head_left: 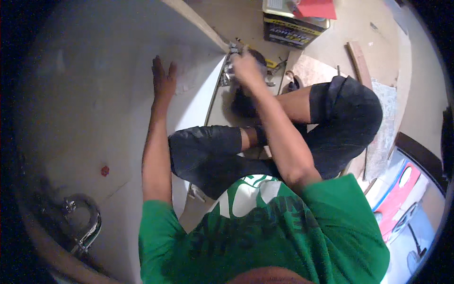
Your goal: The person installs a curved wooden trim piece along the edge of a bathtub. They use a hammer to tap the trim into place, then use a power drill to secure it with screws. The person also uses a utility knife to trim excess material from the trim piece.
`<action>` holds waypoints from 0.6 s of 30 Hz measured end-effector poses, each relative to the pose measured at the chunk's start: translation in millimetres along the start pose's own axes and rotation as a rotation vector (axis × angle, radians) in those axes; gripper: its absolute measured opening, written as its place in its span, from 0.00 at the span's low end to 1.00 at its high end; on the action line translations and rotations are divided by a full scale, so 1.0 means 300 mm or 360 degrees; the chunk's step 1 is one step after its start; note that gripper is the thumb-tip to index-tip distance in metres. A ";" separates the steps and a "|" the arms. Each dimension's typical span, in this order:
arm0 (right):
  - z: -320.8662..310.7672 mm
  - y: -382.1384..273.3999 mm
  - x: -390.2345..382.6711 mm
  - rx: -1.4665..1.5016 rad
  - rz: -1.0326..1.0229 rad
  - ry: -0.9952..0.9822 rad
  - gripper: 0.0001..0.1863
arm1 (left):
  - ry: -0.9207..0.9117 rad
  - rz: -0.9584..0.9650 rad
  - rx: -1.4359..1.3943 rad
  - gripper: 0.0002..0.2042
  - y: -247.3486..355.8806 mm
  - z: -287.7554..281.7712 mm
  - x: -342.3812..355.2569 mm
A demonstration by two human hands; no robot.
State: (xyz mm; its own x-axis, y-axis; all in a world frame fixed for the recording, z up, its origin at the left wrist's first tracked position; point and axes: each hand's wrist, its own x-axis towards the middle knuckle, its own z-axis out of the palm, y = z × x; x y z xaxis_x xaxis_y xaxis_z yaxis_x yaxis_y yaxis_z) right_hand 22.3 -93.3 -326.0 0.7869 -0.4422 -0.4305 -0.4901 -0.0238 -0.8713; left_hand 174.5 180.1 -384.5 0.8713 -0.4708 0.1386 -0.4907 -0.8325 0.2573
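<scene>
Left hand spreads empty fingers at eleven o'clock against the white panel; right hand curls at twelve, hold unclear

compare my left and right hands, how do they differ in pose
The left hand has its fingers extended, while the right hand has its fingers curled. The left hand is over the broad face of the pale panel; the right hand is near its corner. Both are bare.

Beige floor, pale wall at right, uneven light
</scene>
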 end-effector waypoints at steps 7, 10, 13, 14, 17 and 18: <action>-0.883 -0.292 -0.589 0.0722 -0.0604 0.0408 0.29 | 0.0028 -0.0335 0.0308 0.38 0.340 0.107 0.065; -1.148 -0.130 -0.647 0.0704 -0.0701 0.0799 0.28 | 0.0130 -0.0056 -0.0069 0.26 0.435 0.142 -0.021; -1.229 0.071 -0.636 0.0834 -0.0370 0.1225 0.27 | 0.0116 0.0165 -0.0756 0.14 0.699 0.032 -0.118; -1.251 0.161 -0.621 0.0909 -0.0292 0.1223 0.27 | -0.0270 0.0360 -0.0414 0.16 0.717 0.028 -0.132; -1.359 0.553 -0.600 0.1111 0.0149 0.0931 0.24 | -0.0570 0.1219 -0.0610 0.24 0.827 -0.005 -0.232; -1.323 0.563 -0.589 0.1155 0.0121 0.0938 0.24 | -0.0433 0.0934 -0.0590 0.24 0.808 -0.038 -0.255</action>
State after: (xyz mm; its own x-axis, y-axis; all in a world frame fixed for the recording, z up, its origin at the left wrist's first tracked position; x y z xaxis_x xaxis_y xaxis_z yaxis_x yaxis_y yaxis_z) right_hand -348.3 -374.9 -303.6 0.3479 -0.8074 -0.4766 -0.0224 0.5010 -0.8651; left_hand -11.0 17.6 -321.8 0.4109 -0.9033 0.1232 -0.7988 -0.2916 0.5263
